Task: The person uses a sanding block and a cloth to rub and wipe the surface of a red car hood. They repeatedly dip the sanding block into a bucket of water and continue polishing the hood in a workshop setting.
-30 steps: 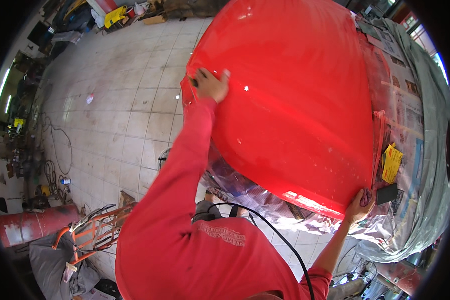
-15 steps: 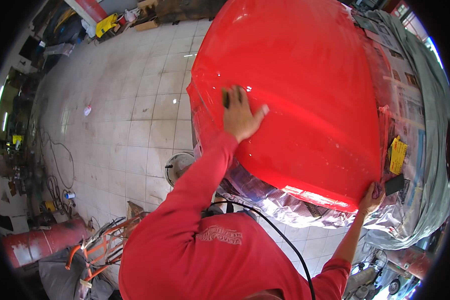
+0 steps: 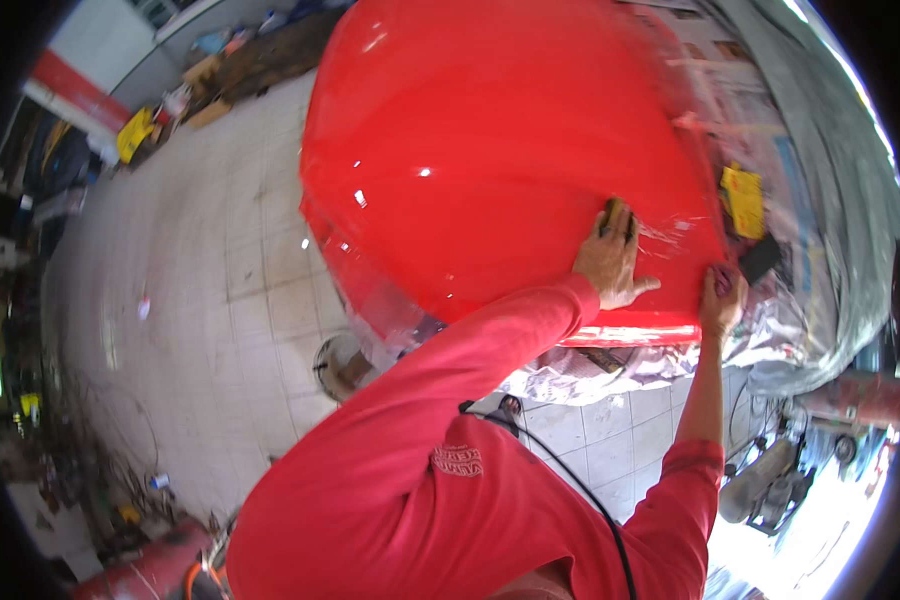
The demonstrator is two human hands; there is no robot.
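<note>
A glossy red car hood (image 3: 490, 120) fills the middle of the view. My left hand (image 3: 610, 265) lies on its near right part, thumb stretched out, with a small dark and yellowish sanding pad (image 3: 615, 215) under the fingers. Whitish wet streaks show on the paint beside it. At the hood's near right corner, my right hand (image 3: 725, 303) is closed round a crumpled purplish cloth (image 3: 722, 280). A dark flat block (image 3: 760, 259) lies just beyond that hand, and a yellow packet (image 3: 743, 202) rests on the masking paper.
Newspaper and plastic masking (image 3: 600, 375) hang around the hood's edge, and a grey-green cover (image 3: 835, 150) drapes the right side. A bucket (image 3: 340, 366) stands on the tiled floor (image 3: 200, 260) at left. A black hose (image 3: 570, 475) crosses my torso. Machinery (image 3: 770, 485) stands at lower right.
My left hand has moved with the pad from the hood's left side to its right part, close to my right hand. The view has shifted; my right hand stays at the corner.
</note>
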